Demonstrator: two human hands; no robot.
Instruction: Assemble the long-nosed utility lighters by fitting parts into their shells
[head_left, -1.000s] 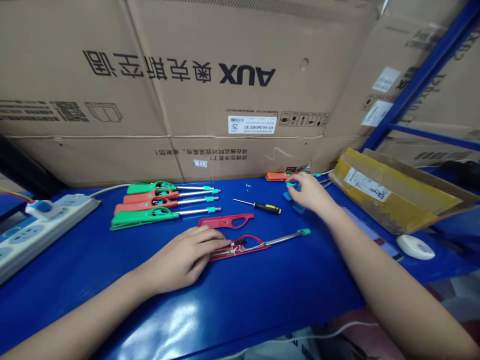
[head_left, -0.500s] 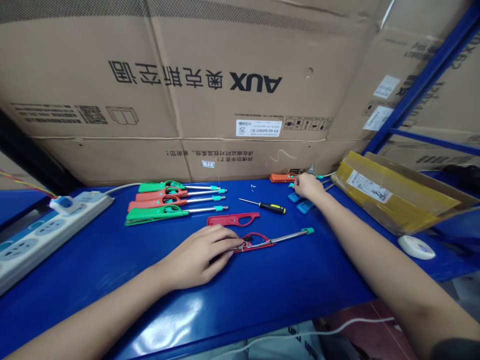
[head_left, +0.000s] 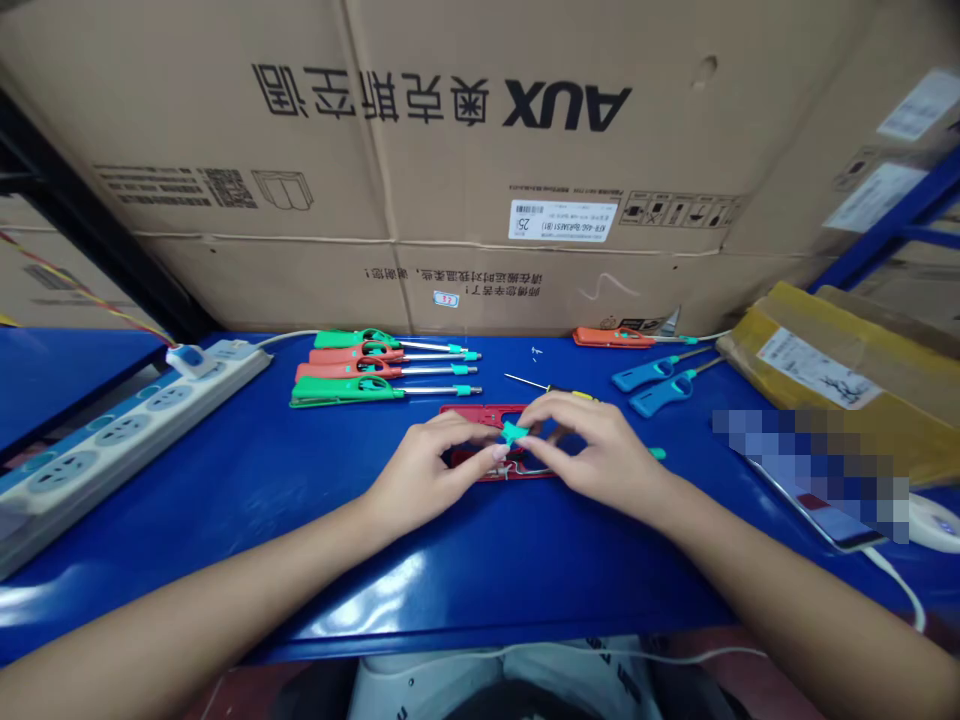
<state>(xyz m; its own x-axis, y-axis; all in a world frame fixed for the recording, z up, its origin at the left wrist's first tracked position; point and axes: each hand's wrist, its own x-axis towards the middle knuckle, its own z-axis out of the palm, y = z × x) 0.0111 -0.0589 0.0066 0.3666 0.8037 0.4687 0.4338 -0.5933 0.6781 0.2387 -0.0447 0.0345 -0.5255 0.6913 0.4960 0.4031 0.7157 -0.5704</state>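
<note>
Two bare hands meet at the middle of the blue table [head_left: 225, 500], fingertips closed together on a small teal part [head_left: 514, 432]. The left hand [head_left: 431, 470] comes in from seven o'clock with its fingers curled, thumb and forefinger pressed to the part's left side. The right hand [head_left: 592, 450] comes in from five o'clock and pinches the part from the right (its palm faces down, so the grip underneath is hidden). The part is held just above an open red lighter body [head_left: 510, 470], which lies flat under both hands; its teal tip [head_left: 658, 454] pokes out at three o'clock past the right hand. A red shell half [head_left: 480, 412] lies just beyond the fingers at twelve o'clock.

At eleven o'clock from the hands, four finished lighters [head_left: 375, 365] lie side by side, green, red, red, green, their nozzles pointing right. A screwdriver [head_left: 525, 381] lies at one o'clock, partly hidden by the right hand. Farther toward two o'clock are two blue lighters [head_left: 652, 385] and an orange lighter [head_left: 611, 338]. A white power strip [head_left: 127, 420] runs along at nine o'clock, and a big cardboard box [head_left: 480, 200] stands behind everything.
</note>
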